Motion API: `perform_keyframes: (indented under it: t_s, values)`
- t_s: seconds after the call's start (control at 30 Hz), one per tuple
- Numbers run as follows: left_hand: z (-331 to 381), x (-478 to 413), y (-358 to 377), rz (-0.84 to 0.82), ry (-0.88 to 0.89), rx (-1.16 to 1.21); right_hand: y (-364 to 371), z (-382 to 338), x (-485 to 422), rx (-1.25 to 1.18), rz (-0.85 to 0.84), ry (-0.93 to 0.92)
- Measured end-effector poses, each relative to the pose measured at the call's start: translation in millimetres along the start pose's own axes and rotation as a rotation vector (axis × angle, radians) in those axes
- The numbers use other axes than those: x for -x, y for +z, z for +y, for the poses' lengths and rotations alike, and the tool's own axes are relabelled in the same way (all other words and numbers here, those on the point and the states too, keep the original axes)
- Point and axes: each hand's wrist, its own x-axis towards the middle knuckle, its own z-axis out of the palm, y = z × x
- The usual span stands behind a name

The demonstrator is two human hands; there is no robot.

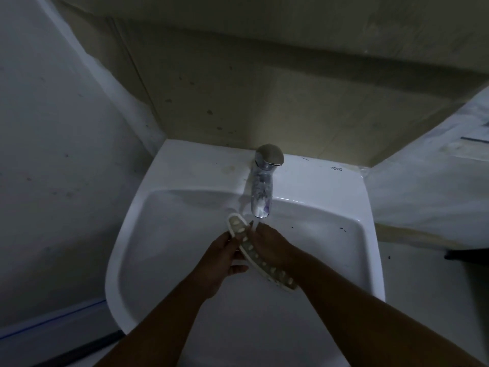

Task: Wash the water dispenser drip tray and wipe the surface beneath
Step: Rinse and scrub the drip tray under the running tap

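1. A white sink (182,168) stood against a stained wall (264,88) in dim light, with the brand mark "TOTO" (336,169) printed near its back right corner.
2. A chrome faucet (262,186) rose from the middle of the sink's back edge, its spout reaching forward over the basin.
3. A thin stream of water (254,225) ran down from the spout.
4. The drip tray (251,251), a long pale slotted piece, was held above the basin, in the middle and nearer the back edge. It lay slantwise, with its far end just left of the spout and its near end pointing toward the sink's front right corner.
5. The left hand (225,258) gripped the tray from its left side, fingers curled onto its long edge.
6. The right hand (267,245) clasped the tray from its right side, covering part of that edge, with the fingertips up by the falling water. The dimness hid exactly how those fingers lay.
7. A few dark specks (344,229) marked the basin's inner wall near the right edge.
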Motion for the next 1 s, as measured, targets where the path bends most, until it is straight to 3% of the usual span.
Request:
perform_keyframes:
  t_s: [0.27, 0.53, 0.7, 0.8, 1.0]
  values:
    - [-1.7, 6.4, 7.8, -0.084, 0.022, -0.069, 5.3, -4.8, -5.3, -0.048, 0.180, 0.054]
    - [-3.5, 5.7, -1.5, -0.060, -0.019, -0.050, 1.7, -0.1, 4.8, -0.116, 0.045, -0.018]
    - [-5.1, 8.8, 11.6, -0.089, 0.026, -0.141, 5.8, 2.7, -3.7, -0.086, 0.317, 0.042]
    - [-2.5, 8.2, 11.3, -0.088, 0.022, -0.118, 3.6, -2.0, -9.1, -0.072, 0.252, 0.114]
    - [4.3, 1.9, -1.2, -0.054, 0.016, -0.048, 4.4, -0.3, -3.9, -0.223, 0.186, -0.031]
